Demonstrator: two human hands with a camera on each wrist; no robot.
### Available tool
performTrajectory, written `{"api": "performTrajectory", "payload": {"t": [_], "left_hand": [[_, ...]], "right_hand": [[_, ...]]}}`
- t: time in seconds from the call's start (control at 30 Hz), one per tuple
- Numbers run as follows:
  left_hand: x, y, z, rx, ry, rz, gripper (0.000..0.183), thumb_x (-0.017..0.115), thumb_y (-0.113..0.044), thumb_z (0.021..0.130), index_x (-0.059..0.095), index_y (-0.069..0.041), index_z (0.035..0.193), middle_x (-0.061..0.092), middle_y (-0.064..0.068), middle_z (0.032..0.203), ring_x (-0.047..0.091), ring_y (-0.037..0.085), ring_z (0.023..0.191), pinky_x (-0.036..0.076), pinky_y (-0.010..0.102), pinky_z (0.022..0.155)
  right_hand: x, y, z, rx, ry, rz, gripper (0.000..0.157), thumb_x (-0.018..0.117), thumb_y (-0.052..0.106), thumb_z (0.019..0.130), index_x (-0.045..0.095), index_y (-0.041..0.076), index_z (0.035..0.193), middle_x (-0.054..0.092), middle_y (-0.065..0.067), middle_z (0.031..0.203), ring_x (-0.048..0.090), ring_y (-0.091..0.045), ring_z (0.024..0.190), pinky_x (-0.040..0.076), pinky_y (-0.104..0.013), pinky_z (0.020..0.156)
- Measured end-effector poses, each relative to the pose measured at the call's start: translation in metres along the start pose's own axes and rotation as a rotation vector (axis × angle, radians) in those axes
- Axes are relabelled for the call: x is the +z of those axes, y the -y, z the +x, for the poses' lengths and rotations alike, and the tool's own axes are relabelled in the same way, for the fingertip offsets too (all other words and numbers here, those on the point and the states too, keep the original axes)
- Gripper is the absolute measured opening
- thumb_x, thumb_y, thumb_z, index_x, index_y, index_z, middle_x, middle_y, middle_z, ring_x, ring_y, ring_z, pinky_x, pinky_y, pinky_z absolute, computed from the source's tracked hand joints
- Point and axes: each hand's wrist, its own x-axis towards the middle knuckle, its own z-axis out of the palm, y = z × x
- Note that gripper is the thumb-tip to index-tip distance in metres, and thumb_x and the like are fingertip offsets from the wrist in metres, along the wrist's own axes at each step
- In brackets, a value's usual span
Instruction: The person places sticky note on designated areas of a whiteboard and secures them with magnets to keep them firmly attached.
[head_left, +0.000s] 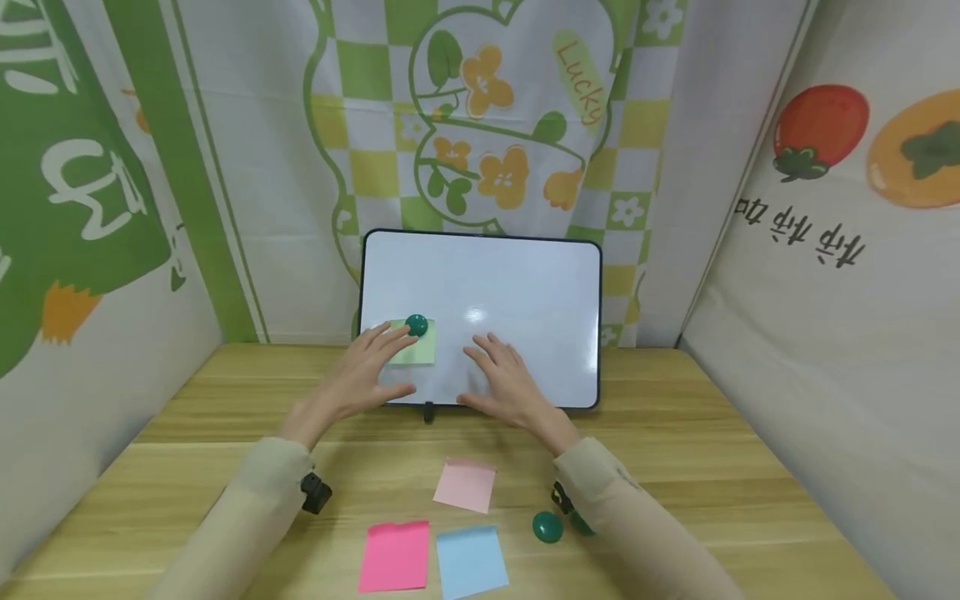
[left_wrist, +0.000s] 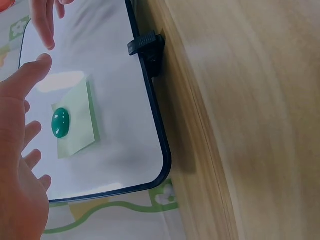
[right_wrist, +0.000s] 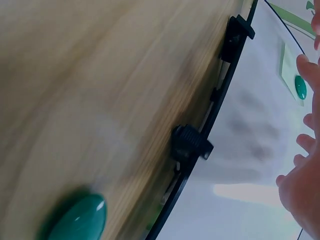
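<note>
Arms: both stretched forward toward the whiteboard (head_left: 525, 283), wrists angled inward
Left hand (head_left: 363, 375): before the whiteboard's lower left, fingers spread wide, thumb apart, holding nothing
Right hand (head_left: 510, 383): before the whiteboard's lower middle, fingers fanned loosely, thumb pointing inward, holding nothing
Green note (head_left: 412, 353): flat on the whiteboard's lower left, near the left fingers
Green magnet (head_left: 416, 325): on the whiteboard, over the note's upper part
Pale pink note (head_left: 465, 485): on the table (head_left: 675, 467), in front of the whiteboard
</note>
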Motion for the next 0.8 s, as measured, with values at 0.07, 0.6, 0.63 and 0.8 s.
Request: {"api": "performTrajectory", "payload": {"t": [0.07, 0.6, 0.63, 0.8], "left_hand": [[0.001, -0.003, -0.003, 0.000, 0.015, -0.004, 0.077, 0.074, -0.043, 0.086, 0.044, -0.013, 0.149, 0.037, 0.013, 0.158, 0.021, 0.041, 0.149, 0.019, 0.063, 0.119], [0.000, -0.009, -0.031, 0.029, 0.123, -0.136, 0.067, 0.072, -0.041, 0.089, 0.048, -0.017, 0.147, 0.034, 0.007, 0.161, 0.023, 0.037, 0.150, 0.024, 0.067, 0.115], [0.000, -0.009, -0.033, 0.026, 0.132, -0.150, 0.067, 0.072, -0.041, 0.089, 0.048, -0.017, 0.147, 0.033, 0.006, 0.161, 0.022, 0.037, 0.150, 0.024, 0.068, 0.115], [0.001, -0.012, -0.038, 0.026, 0.145, -0.165, 0.068, 0.074, -0.037, 0.088, 0.047, -0.018, 0.147, 0.032, 0.005, 0.162, 0.021, 0.037, 0.151, 0.023, 0.070, 0.114]], "right_hand": [[-0.001, -0.001, -0.005, -0.002, 0.007, 0.011, 0.080, 0.069, 0.053, 0.087, 0.041, 0.013, 0.150, 0.031, -0.010, 0.161, 0.019, -0.032, 0.153, 0.019, -0.057, 0.122], [-0.009, -0.009, -0.037, -0.144, 0.022, 0.107, 0.075, 0.074, 0.041, 0.088, 0.044, 0.008, 0.148, 0.039, -0.017, 0.156, 0.027, -0.039, 0.149, 0.027, -0.059, 0.119], [-0.010, -0.009, -0.038, -0.153, 0.024, 0.104, 0.075, 0.074, 0.041, 0.088, 0.045, 0.007, 0.148, 0.039, -0.018, 0.155, 0.027, -0.040, 0.149, 0.028, -0.059, 0.118], [-0.016, -0.010, -0.045, -0.149, 0.055, 0.090, 0.075, 0.072, 0.045, 0.088, 0.046, 0.007, 0.147, 0.039, -0.018, 0.155, 0.027, -0.041, 0.148, 0.028, -0.060, 0.118]]}}
